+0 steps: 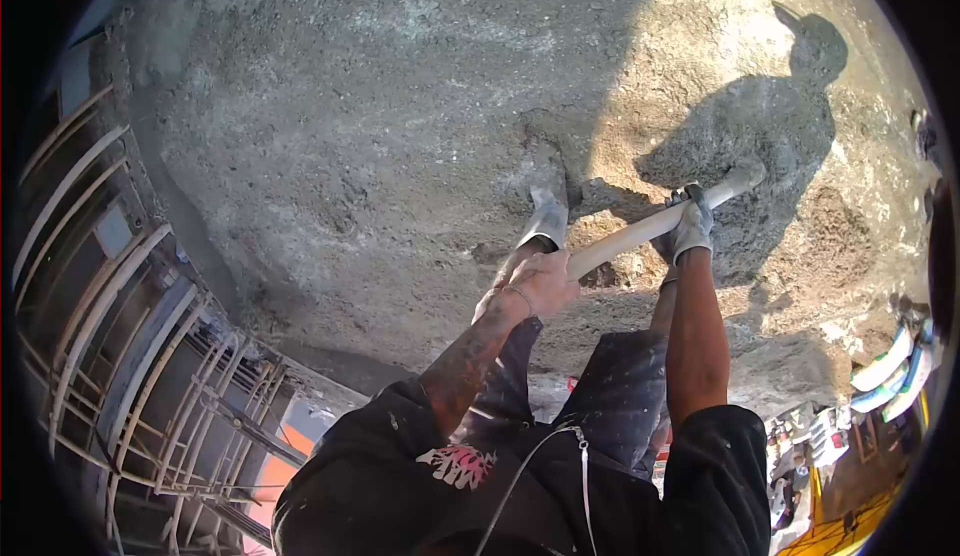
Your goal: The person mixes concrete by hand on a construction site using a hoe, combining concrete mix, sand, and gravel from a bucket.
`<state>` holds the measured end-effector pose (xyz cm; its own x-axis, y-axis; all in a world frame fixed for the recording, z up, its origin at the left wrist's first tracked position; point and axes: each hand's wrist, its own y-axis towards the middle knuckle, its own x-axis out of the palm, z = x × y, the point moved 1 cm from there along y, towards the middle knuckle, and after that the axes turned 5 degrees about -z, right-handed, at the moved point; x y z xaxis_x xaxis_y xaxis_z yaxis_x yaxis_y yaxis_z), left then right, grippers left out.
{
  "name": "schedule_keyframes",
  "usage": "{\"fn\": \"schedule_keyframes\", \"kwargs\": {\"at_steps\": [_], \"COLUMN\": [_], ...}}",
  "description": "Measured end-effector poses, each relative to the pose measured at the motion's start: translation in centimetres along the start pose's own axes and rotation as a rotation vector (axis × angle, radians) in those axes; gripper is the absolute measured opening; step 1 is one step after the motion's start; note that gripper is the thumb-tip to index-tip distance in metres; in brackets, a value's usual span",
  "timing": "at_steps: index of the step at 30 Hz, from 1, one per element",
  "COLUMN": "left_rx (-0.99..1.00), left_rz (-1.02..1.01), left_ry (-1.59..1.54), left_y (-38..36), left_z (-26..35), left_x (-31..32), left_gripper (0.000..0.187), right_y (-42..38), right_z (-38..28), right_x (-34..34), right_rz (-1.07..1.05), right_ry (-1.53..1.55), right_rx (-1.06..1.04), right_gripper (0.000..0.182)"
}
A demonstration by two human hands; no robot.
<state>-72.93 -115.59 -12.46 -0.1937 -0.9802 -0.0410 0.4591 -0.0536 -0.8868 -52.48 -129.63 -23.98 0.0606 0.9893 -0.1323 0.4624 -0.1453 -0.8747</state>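
A thick pale wooden handle (625, 243) runs slantwise across the front of my body. My bare left hand (543, 283) is closed around its nearer end, close to my thighs. Farther along, my right hand (690, 224), in a grey and black work glove, grips the same handle. The far end reaches the rough grey cement-like mix, within my shadow; I cannot make out what tool head, if any, is on it. A pale, dusty boot (548, 206) stands in the mix just beyond my left hand.
The rough grey mix (360, 176) spreads widely around my feet. Along the left side are curved-looking bars and frames (130, 356). At the right edge lie white, blue and green bags (890, 371), with clutter and a yellow structure (850, 526) below them.
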Motion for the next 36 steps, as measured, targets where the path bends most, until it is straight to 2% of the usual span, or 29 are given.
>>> {"fn": "schedule_keyframes", "kwargs": {"at_steps": [1, 3, 4, 5, 6, 7, 8, 9, 10, 11, 13, 15, 16, 17, 18, 19, 20, 21, 22, 23, 24, 26, 28, 29, 30, 32, 33, 34, 36], "left_rx": [-0.041, -0.13, -0.285, -0.543, -0.714, -0.802, -0.802, -0.932, -0.982, -0.875, -0.976, -0.766, -0.756, -0.545, -0.483, -0.264, -0.13, -0.048, 0.032, 0.055, 0.015, -0.029, -0.055, -0.126, -0.159, -0.067, 0.004, -0.014, -0.122], "left_rz": [-0.065, 0.019, 0.054, -0.003, 0.097, 0.152, 0.31, 0.354, 0.513, 0.667, 0.527, 0.416, 0.228, 0.167, -0.025, -0.026, -0.176, -0.228, -0.257, -0.27, -0.239, -0.219, -0.199, -0.24, -0.244, -0.206, -0.179, -0.178, -0.19], "left_ry": [0.013, 0.074, 0.126, 0.177, 0.171, 0.181, 0.194, 0.226, 0.257, 0.416, 0.315, 0.323, 0.257, 0.249, 0.129, 0.089, -0.007, 0.007, 0.032, 0.034, 0.009, 0.031, 0.005, -0.018, -0.036, -0.037, -0.035, -0.044, -0.055], "left_y": [-2.4, -9.0, -13.9, -19.0, -24.1, -29.2, -34.2, -38.3, -41.3, -43.1, -40.3, -34.3, -29.1, -24.3, -18.9, -13.8, -8.8, -4.2, -0.6, 2.5, 5.6, 10.2, 13.1, 12.3, 11.3, 10.3, 9.6, 7.3, 5.2], "left_z": [-2.8, -8.5, -10.3, -11.8, -14.8, -18.0, -21.0, -22.5, -22.8, -23.6, -20.1, -21.1, -17.4, -17.4, -11.7, -8.4, -4.0, 0.3, 4.2, 5.9, 4.8, 3.8, 5.3, 7.4, 9.2, 6.5, 4.1, 3.6, 4.3], "left_x": [-1.3, -2.8, -3.9, -5.1, -5.1, -4.8, -3.6, -3.7, -3.9, -4.0, -6.4, -5.5, -5.8, -3.3, -3.1, -0.5, 1.6, 4.5, 6.4, 6.8, 5.1, 3.1, 3.5, 6.5, 8.8, 9.2, 8.6, 7.7, 4.9], "left_gripper": [0.047, 0.047, 0.041, 0.04, 0.036, 0.028, 0.023, 0.022, 0.023, 0.019, 0.017, 0.017, 0.023, 0.033, 0.038, 0.04, 0.043, 0.046, 0.046, 0.045, 0.045, 0.044, 0.043, 0.043, 0.042, 0.041, 0.04, 0.04, 0.039], "right_y": [-0.6, -9.0, -13.1, -17.6, -23.9, -27.4, -31.0, -35.0, -38.0, -40.2, -38.9, -33.4, -29.3, -24.0, -17.9, -14.4, -9.4, -4.5, -3.1, 0.3, 5.0, 10.3, 15.6, 18.8, 18.2, 16.5, 15.0, 10.4, 7.2], "right_z": [3.2, 8.1, 11.6, 16.0, 17.0, 22.4, 27.6, 30.7, 31.0, 29.6, 26.0, 21.7, 19.2, 16.2, 13.7, 7.8, 3.4, -1.3, -7.5, -11.8, -15.3, -20.7, -20.6, -12.5, -7.7, -0.2, 1.1, 0.4, 1.6], "right_x": [0.5, 3.9, 4.9, 5.7, 7.9, 7.6, 7.3, 8.2, 9.5, 10.0, 9.0, 8.1, 6.6, 4.6, 2.0, 0.5, -2.7, -5.2, -6.5, -9.0, -12.1, -15.0, -16.2, -17.9, -16.6, -12.7, -10.9, -8.3, -6.9], "right_rz": [-0.024, -0.119, -0.227, -0.268, -0.289, -0.498, -0.718, -0.744, -0.695, -0.618, -0.637, -0.52, -0.426, -0.421, -0.446, -0.37, -0.425, -0.224, -0.174, -0.104, -0.081, 0.009, 0.092, -0.075, -0.076, -0.023, -0.012, 0.012, 0.003], "right_ry": [0.023, 0.023, 0.173, 0.179, -0.021, -0.023, -0.042, -0.148, -0.025, 0.087, -0.131, -0.009, 0.068, 0.009, 0.184, 0.05, 0.159, 0.082, -0.131, -0.196, -0.291, -0.407, -0.406, -0.398, -0.396, -0.28, 0.026, -0.072, -0.016], "right_rx": [0.04, 0.043, 0.234, 0.208, 0.379, 0.483, 0.572, 0.53, 0.706, 0.88, 0.96, 0.781, 0.687, 0.568, 0.537, 0.283, 0.205, 0.069, -0.01, -0.141, -0.334, -0.378, -0.291, -0.248, -0.271, -0.251, -0.115, -0.012, -0.035], "right_gripper": [0.025, 0.027, 0.029, 0.028, 0.028, 0.028, 0.029, 0.029, 0.03, 0.032, 0.029, 0.028, 0.028, 0.026, 0.019, 0.02, 0.018, 0.021, 0.022, 0.022, 0.02, 0.02, 0.02, 0.018, 0.017, 0.016, 0.017, 0.02, 0.021]}}
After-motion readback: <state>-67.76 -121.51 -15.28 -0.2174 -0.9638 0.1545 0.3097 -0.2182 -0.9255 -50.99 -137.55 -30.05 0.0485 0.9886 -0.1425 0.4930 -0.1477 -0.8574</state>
